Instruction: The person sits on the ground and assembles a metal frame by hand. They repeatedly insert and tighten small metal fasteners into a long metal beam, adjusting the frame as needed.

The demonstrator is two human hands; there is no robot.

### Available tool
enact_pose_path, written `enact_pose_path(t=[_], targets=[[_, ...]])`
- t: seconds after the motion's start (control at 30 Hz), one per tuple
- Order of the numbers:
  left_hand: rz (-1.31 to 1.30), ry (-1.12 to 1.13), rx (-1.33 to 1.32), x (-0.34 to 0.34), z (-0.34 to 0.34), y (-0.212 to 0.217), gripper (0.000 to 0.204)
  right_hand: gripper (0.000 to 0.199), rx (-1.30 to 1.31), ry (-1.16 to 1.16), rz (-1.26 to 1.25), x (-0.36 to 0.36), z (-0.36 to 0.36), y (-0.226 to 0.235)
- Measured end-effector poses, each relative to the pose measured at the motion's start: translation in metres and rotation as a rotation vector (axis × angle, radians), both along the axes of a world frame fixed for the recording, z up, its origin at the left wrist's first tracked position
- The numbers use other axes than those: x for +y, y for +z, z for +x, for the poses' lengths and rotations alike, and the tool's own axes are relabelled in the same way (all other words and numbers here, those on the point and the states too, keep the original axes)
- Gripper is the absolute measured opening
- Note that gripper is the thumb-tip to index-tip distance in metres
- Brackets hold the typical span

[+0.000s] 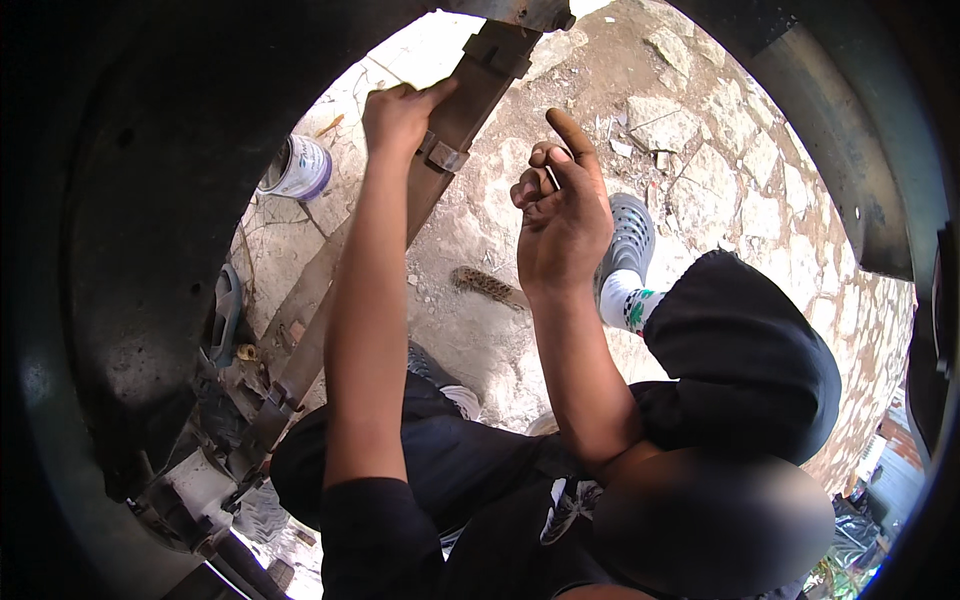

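My left hand [400, 115] is shut on the upper part of a long rusty leaf spring [330, 290], just above its metal clamp [441, 156]. The spring runs slanting from the top centre down to the lower left, under a dark wheel arch [150, 200]. My right hand [560, 215] hangs in the air to the right of the spring and does not touch it. Its index finger points up, its other fingers are curled in, and I see nothing in it. The fingers look dark with grease.
A white bucket [298, 168] stands on the stony ground [720, 170] left of the spring. A brown brush-like tool [485, 285] lies on the ground between my arms. A grey clog [628, 235] and a bent knee in black trousers [745, 360] are at right.
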State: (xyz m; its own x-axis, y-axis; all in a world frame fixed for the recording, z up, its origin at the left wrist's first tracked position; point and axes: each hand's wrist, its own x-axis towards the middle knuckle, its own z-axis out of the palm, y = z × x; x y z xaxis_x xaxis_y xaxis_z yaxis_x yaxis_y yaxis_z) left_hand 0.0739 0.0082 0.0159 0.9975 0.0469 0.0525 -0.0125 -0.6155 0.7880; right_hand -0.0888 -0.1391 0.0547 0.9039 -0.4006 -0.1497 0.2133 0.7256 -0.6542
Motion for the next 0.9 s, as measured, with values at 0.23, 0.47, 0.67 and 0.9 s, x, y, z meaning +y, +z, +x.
enact_pose_path(t=[0.23, 0.47, 0.67, 0.9], targets=[[0.148, -0.013, 0.083, -0.016, 0.018, -0.001, 0.065, 0.046, -0.038, -0.053, -0.024, -0.012, 0.002, 0.003], [0.127, 0.003, 0.193, 0.022, -0.012, -0.003, 0.065, 0.047, -0.009, -0.102, -0.004, -0.022, 0.006, -0.011], [-0.076, 0.098, 0.004, -0.027, 0.012, 0.009, 0.060, 0.045, -0.081, -0.051, 0.015, -0.016, -0.004, 0.011], [0.476, 0.087, -0.013, -0.006, -0.031, -0.008, 0.075, 0.040, -0.062, -0.059, -0.059, -0.010, -0.011, 0.022]])
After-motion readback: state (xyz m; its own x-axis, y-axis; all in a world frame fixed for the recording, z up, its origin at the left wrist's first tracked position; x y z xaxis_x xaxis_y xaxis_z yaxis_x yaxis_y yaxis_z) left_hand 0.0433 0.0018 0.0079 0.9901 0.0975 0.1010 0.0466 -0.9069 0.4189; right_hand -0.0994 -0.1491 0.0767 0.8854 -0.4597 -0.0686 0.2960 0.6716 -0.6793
